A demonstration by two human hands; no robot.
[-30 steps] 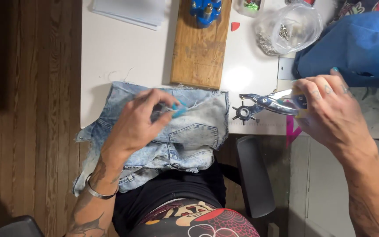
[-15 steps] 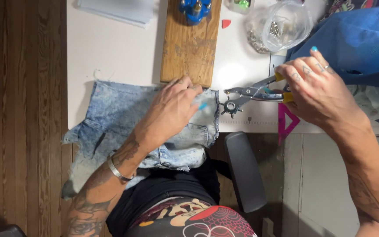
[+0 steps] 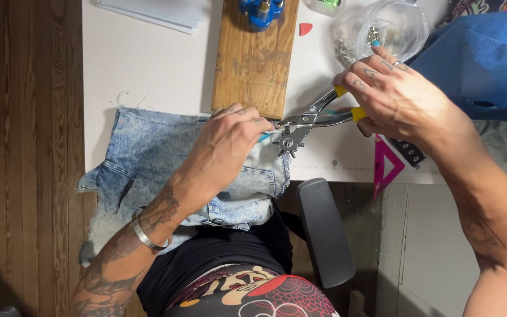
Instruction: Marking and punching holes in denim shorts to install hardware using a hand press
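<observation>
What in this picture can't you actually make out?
- Head view: where the punch pliers meet the denim piece is hidden by the left hand.
- The pliers' yellow handles are mostly covered by the right hand.
- The small metal bits in the clear plastic bag are too small to identify.
- The blue tool on the wooden board is cut off by the top edge.

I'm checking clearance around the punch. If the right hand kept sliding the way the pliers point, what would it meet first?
The right hand points the pliers leftward. First in line is the left hand pinching the denim at the pliers' tip; depth is unclear.
</observation>
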